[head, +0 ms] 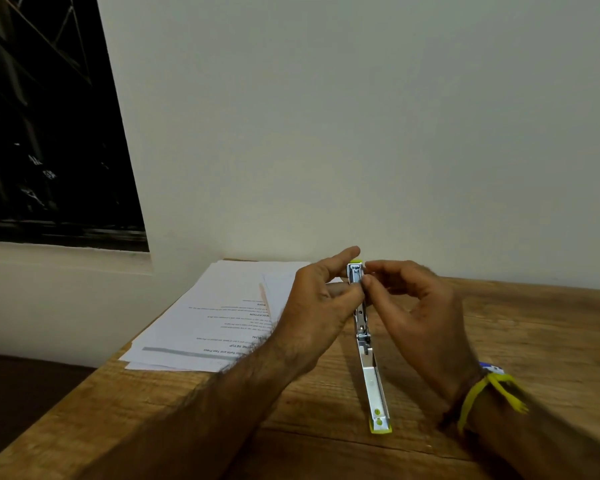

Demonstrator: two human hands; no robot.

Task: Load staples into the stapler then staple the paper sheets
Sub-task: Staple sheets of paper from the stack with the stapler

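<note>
A silver stapler with lime-green ends lies swung fully open on the wooden table, its metal channel facing up. My left hand grips the far part of the stapler from the left, index finger stretched along its green tip. From the right, my right hand brings thumb and forefinger together over the channel; whether a staple strip is between them cannot be told. A stack of printed paper sheets lies to the left, at the table's far corner.
The table meets a plain white wall at the back. A dark window is at the upper left. On my right wrist sits a yellow band. The table's left edge drops to a dark floor.
</note>
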